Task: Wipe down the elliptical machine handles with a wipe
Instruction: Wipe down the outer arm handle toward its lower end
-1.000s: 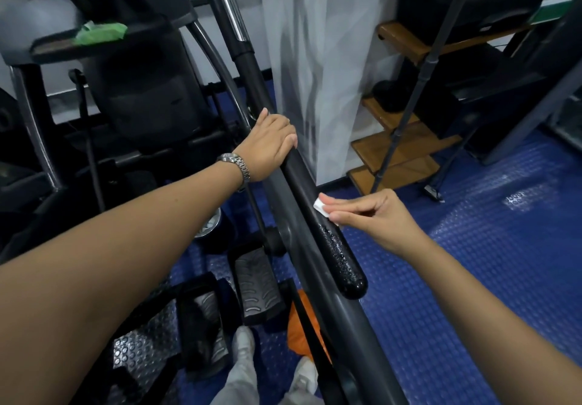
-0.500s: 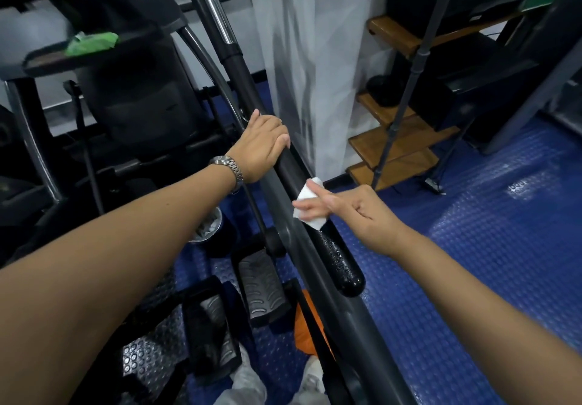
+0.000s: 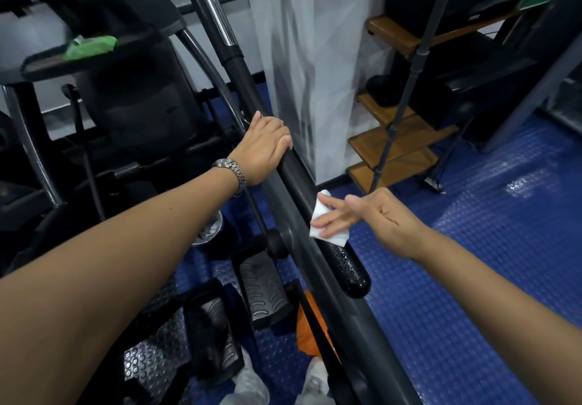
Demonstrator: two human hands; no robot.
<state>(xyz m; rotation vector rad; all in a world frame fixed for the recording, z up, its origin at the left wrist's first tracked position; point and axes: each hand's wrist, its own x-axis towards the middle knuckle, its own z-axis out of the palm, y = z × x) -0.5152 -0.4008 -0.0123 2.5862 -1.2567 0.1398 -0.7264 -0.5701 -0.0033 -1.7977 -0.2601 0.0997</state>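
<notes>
Nearest, two pale shoes point(image 3: 248, 385) stand beside two black ribbed pedals point(image 3: 264, 288). Above them runs one black foam-covered handle point(image 3: 346, 266), its rounded end looking wet and shiny.

One white folded wipe point(image 3: 330, 234) lies on that handle, a little above the wet end. The right hand point(image 3: 381, 218) holds it there with straightened fingers point(image 3: 327, 223) laid flat over it; nothing curls round the wipe. That is the weak spot. Pressed only from one side, the wipe could slide off the round bar and drop to the blue floor, or bunch up so that bare fingertips rub the foam instead. A flat press also reaches only the top face, so the underside may go unwiped unless the wipe is wrapped round.

Further up, the left hand point(image 3: 264, 146) is closed over the same handle and steadies it. If it lets go, the bar could swing under the wiping pressure. It also covers a stretch that needs wiping later. One metal wristwatch point(image 3: 231, 168) sits on that wrist.

Farthest, one green packet point(image 3: 89, 46) lies on the machine's console tray.
</notes>
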